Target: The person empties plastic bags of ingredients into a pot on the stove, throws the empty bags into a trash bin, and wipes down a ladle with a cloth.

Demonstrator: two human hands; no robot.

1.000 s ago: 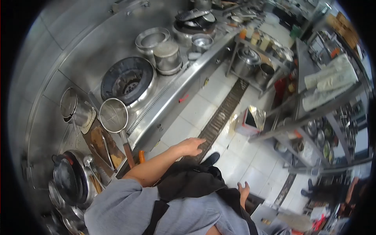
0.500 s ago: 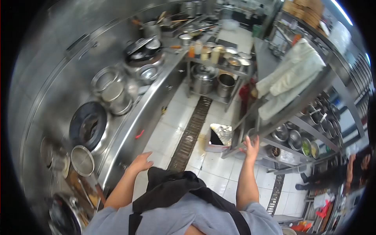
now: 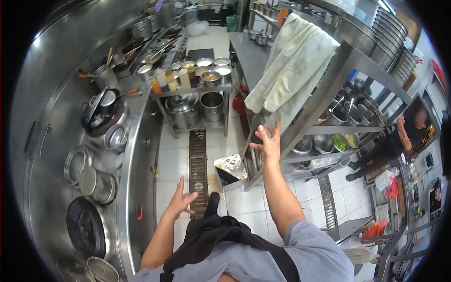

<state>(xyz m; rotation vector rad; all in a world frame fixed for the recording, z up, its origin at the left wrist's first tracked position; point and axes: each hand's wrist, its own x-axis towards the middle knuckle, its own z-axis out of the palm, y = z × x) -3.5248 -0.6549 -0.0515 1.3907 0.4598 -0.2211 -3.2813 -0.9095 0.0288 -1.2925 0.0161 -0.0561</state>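
My left hand (image 3: 181,201) hovers over the floor beside the steel cooking counter (image 3: 126,188), fingers apart and holding nothing. With its fingers spread, my right hand (image 3: 268,141) is raised in front of the metal shelf rack, just below the pale cloths (image 3: 300,66) draped over its rail. Whether the fingertips touch the rack or cloth, I cannot tell. Below and left of this hand, a foil-covered bin (image 3: 231,170) stands on the floor.
Woks (image 3: 86,228) and pots (image 3: 97,184) line the left counter. Ahead stands a trolley with sauce bottles (image 3: 184,79), bowls and a lidded stockpot (image 3: 182,110). A drain grate (image 3: 198,169) runs along the tiled floor. Another person (image 3: 390,143) stands at the right.
The view has turned to the right and moved forward. My right hand is now closer to the draped cloths, and my left hand has its fingers more spread. One foot now shows.
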